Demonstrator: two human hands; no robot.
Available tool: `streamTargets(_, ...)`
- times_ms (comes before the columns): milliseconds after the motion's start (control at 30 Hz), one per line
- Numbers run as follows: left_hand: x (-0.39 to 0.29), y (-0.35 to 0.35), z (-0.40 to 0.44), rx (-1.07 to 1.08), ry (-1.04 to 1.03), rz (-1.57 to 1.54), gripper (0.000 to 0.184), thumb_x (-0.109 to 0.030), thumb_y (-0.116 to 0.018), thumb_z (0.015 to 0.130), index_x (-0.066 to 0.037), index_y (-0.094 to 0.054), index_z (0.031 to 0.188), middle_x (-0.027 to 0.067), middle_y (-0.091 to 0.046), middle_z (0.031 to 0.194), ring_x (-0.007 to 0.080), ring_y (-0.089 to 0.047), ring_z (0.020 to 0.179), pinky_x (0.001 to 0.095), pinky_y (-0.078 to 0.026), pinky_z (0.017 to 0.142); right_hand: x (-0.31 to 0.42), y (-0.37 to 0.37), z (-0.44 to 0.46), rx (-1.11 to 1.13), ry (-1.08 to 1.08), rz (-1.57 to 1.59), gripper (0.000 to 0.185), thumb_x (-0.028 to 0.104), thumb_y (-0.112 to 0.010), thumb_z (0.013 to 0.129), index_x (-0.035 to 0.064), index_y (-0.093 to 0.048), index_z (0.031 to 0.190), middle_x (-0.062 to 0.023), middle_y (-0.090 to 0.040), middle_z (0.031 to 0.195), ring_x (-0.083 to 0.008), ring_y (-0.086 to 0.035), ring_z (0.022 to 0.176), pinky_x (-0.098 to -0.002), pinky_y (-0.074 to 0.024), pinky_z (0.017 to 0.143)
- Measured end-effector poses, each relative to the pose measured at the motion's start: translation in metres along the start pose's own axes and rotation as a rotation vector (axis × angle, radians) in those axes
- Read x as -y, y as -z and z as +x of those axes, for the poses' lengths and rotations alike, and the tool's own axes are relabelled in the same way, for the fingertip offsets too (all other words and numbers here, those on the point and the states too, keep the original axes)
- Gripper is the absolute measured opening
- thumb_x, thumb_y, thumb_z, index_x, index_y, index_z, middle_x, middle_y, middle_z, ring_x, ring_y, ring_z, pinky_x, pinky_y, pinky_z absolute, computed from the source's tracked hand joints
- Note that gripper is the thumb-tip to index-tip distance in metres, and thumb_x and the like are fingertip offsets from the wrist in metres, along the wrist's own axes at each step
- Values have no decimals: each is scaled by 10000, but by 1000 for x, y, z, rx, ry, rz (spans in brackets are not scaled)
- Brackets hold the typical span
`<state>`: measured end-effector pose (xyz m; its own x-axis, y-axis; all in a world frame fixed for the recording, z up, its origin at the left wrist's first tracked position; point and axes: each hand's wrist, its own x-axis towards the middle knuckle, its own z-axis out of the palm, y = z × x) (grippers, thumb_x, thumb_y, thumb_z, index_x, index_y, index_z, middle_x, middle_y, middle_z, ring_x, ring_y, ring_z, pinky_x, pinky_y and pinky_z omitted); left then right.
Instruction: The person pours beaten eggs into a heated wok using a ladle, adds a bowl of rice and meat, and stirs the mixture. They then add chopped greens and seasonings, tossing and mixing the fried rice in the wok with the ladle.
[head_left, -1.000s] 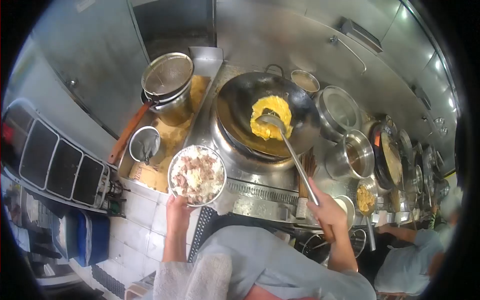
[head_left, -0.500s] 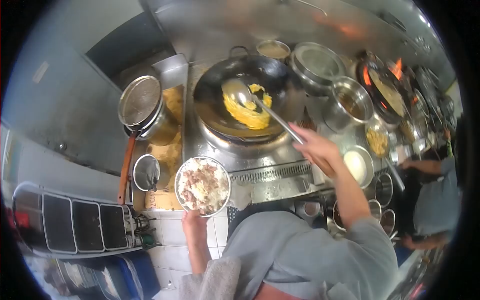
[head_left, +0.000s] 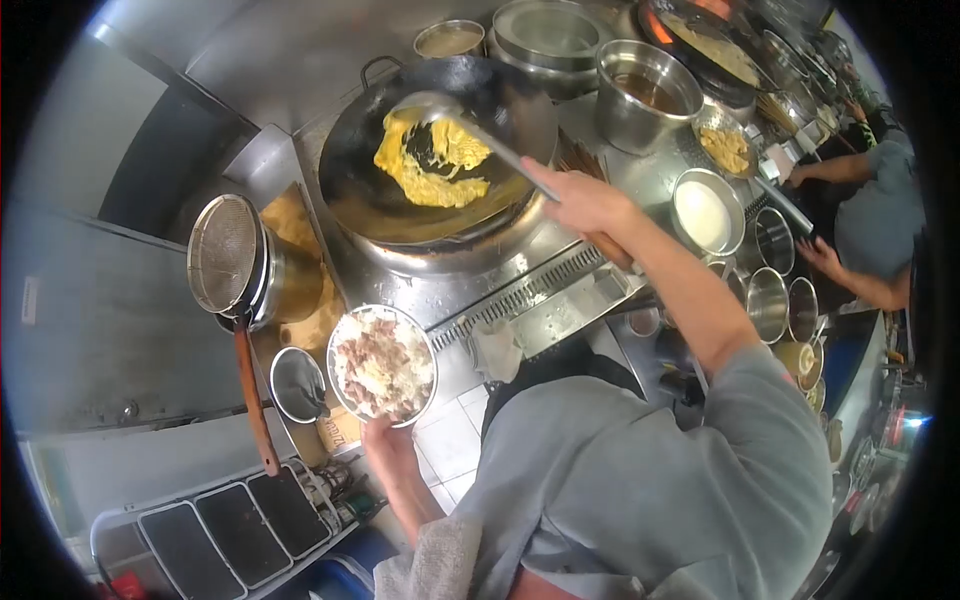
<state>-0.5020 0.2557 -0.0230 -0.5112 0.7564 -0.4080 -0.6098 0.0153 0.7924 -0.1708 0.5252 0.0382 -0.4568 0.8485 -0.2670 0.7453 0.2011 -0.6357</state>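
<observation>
My right hand [head_left: 582,202] is wrapped round the long handle of a metal ladle [head_left: 505,155]. The ladle's bowl sits inside a black wok [head_left: 350,190], at the upper edge of some yellow cooked egg [head_left: 430,188]. The egg lies in a loose, broken ring. With my left hand [head_left: 390,442] I grip the near edge of a round metal bowl [head_left: 433,350]. White rice topped with pinkish-brown meat pieces [head_left: 380,362] fills that bowl, which is held low, left of and nearer than the wok. Fingers beneath the bowl are partly hidden.
Left of the wok, a wooden-handled mesh strainer [head_left: 224,255] rests on a metal pot. Below stands a small metal container [head_left: 297,385]. To the right are a pot of brown liquid [head_left: 648,95] and a bowl of white stuff [head_left: 707,215]. A co-worker's arm [head_left: 865,285] shows far right.
The view has turned and shifted. The ladle has moved towards the wok's far side, and the egg has spread into a broken ring. My left hand keeps hold of the rice bowl.
</observation>
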Motion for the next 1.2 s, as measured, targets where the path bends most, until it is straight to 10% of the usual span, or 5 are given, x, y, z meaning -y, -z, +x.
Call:
streamTargets(133,2,0,1,33,-22,-25,559,-7,-459,704,19,-433,1261,156,-528,1212,269,-555,1059,430,-487,878,-27,4,-89,-187,291,-351,761,92,-525,825,172,-141,1478,-148,-598,717,-252,-591,554,-371,-491,541)
streamTargets(233,9,3,4,25,-6,-14,521,-8,-451,710,20,-450,1231,137,-540,1178,258,-561,1033,437,-492,860,37,39,-104,342,-207,171,771,78,-514,823,175,-118,1478,-202,-600,702,-382,-612,682,-443,-493,675)
streamTargets(500,5,-5,1,26,-46,-31,496,-11,-445,746,6,-447,1241,141,-554,1157,262,-570,1035,460,-505,861,-19,-15,-95,-176,341,-281,784,21,-537,803,175,-168,1477,-47,-528,603,-107,-555,491,-291,-435,417)
streamTargets(700,20,-4,-2,-31,-50,-93,514,-14,-446,733,21,-435,1246,148,-527,1187,276,-561,1047,480,-487,894,-8,17,-27,142,-29,720,720,65,-549,837,73,-194,1464,-2,-471,602,-91,-449,442,-243,-393,378)
streamTargets(1200,28,-45,-31,-248,-127,-124,565,-13,-450,731,33,-388,1291,169,-504,1238,277,-549,1087,423,-495,887,-4,65,-61,322,-59,782,672,29,-526,849,55,-228,1451,12,-454,663,-57,-424,430,-220,-354,350)
